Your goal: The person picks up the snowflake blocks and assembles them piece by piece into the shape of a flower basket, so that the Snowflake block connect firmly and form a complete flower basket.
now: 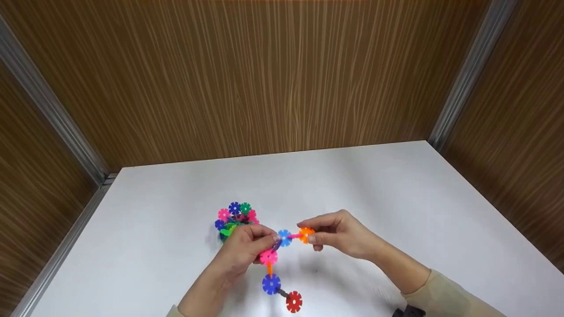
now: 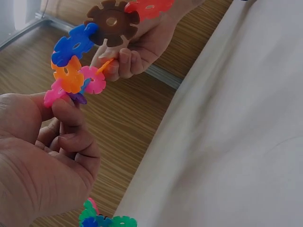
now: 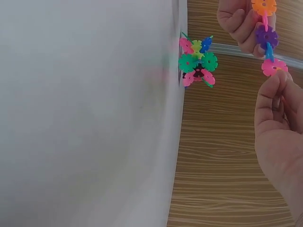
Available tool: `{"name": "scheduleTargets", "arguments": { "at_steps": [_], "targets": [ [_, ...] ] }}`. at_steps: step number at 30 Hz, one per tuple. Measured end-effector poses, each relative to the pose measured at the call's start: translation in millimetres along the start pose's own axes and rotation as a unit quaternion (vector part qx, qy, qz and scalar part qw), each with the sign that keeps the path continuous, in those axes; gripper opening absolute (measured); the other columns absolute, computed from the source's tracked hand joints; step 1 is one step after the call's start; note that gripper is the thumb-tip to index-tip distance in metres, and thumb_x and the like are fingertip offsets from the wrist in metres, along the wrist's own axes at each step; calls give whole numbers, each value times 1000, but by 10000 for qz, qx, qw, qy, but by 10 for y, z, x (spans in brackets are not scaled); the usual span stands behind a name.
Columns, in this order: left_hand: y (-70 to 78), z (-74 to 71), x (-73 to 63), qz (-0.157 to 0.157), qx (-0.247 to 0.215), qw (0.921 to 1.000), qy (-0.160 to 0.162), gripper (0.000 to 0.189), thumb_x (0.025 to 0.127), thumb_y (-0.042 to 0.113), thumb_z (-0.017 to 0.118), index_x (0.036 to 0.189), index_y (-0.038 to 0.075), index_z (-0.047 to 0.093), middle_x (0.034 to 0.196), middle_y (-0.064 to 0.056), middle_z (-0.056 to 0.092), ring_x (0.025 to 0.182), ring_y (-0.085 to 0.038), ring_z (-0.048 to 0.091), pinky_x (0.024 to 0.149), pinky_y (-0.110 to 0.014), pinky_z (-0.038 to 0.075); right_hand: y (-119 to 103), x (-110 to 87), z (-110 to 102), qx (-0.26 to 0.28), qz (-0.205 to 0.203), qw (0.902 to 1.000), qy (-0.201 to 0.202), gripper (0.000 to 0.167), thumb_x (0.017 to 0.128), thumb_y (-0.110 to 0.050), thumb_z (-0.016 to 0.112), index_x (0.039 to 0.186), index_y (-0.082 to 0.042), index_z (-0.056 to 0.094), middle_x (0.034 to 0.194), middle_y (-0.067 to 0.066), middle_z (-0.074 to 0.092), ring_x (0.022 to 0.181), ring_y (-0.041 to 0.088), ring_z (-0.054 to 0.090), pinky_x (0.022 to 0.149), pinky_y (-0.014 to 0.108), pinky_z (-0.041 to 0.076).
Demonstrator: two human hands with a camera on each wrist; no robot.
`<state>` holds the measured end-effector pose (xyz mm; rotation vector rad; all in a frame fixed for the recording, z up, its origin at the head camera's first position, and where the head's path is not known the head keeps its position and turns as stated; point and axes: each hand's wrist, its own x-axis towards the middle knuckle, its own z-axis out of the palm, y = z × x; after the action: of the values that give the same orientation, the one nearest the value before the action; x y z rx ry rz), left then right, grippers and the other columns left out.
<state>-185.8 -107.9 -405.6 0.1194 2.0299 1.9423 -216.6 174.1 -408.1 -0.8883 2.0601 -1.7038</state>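
A chain of notched plastic discs, shaped like flowers, hangs between both hands above the table. My left hand (image 1: 246, 247) pinches it around a purple disc (image 3: 267, 37) and a pink disc (image 1: 268, 257). From there an orange disc (image 2: 68, 75), a blue disc (image 1: 271, 284), a brown disc (image 2: 112, 22) and a red disc (image 1: 294, 302) trail toward the near side. My right hand (image 1: 343, 237) pinches an orange disc (image 1: 306, 235) at the other end. An edge-on pink disc (image 1: 294, 236) links that one to a light blue disc (image 1: 285, 237).
A built cluster of colourful discs (image 1: 235, 208) stands on the white table (image 1: 374, 185), beyond my left hand and partly hidden by it. Wood-grain panels (image 1: 273, 79) with metal corner strips (image 1: 471, 75) rise behind and beside the table.
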Motion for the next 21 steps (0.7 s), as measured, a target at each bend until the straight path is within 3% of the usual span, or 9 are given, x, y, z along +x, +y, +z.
{"name": "scheduleTargets", "arguments": {
  "at_steps": [7,12,17,21],
  "targets": [
    [-5,12,28,-137,123,9998,-85,18,97,22,81,101,4,81,81,-5,74,58,-11,56,54,-19,47,-10,-10,-50,-225,376,9986,-280,22,101,-10,72,122,-5,79,106,12,79,91,21,71,87,33,60],
    [-2,9,26,-138,219,9996,-79,19,96,24,81,101,5,81,84,-5,75,58,-11,53,52,-19,43,-4,3,-41,-205,586,9973,-386,22,102,-15,73,119,-2,78,105,10,79,89,27,69,84,32,60],
    [22,-4,25,-12,63,9999,119,30,99,37,78,105,8,80,87,-3,73,64,-14,50,55,-22,42,16,0,-25,198,494,9985,-105,18,100,-12,74,115,-2,78,102,12,78,87,25,66,83,31,60],
    [70,-29,12,152,-500,9983,241,47,103,52,65,114,8,78,93,-3,71,77,-16,57,68,-24,50,18,4,-29,438,429,9977,284,18,101,-14,74,115,-3,77,103,12,77,89,23,66,86,32,60]
  ]
}}
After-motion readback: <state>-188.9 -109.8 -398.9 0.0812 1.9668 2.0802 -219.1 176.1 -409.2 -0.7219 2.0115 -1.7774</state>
